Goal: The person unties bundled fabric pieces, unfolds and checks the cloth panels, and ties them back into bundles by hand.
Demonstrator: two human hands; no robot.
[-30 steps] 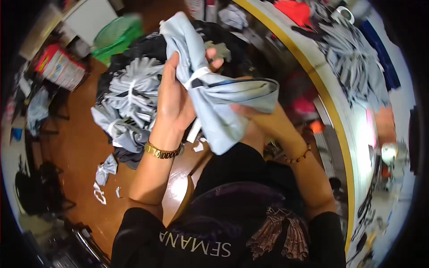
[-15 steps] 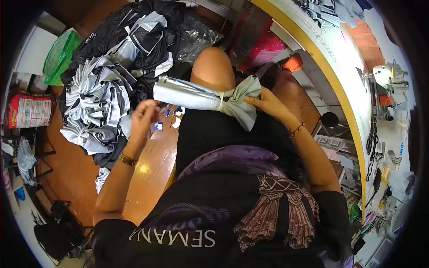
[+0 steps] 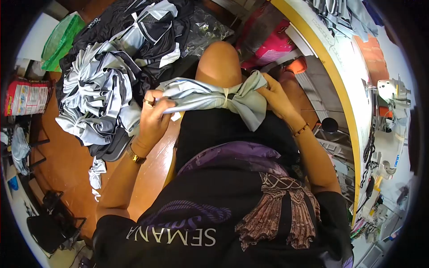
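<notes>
A bundle of light grey fabric pieces (image 3: 196,93) lies across my lap, cinched by a pale tie (image 3: 226,93) so that its right end fans out. My left hand (image 3: 155,109), wearing a ring and a wrist band, is closed on the bundle's left end. At the fanned right end, my right hand (image 3: 275,96) pinches the cloth between thumb and fingers. The fabric is stretched between both hands just in front of my bare knee (image 3: 219,62). Folds hide the fingertips of both hands.
To the left, a heap of grey and black fabric bundles (image 3: 96,96) rises beside a green bag (image 3: 61,41). A yellow-edged table (image 3: 339,85) curves along the right, carrying a white sewing machine (image 3: 393,89) and more grey fabric (image 3: 342,15). A pink bag (image 3: 268,42) stands beyond my knee.
My left hand has moved up and right and taken hold of the bundle's left end. That end has loosened from a neat roll into looser folds. My right hand keeps its grip.
</notes>
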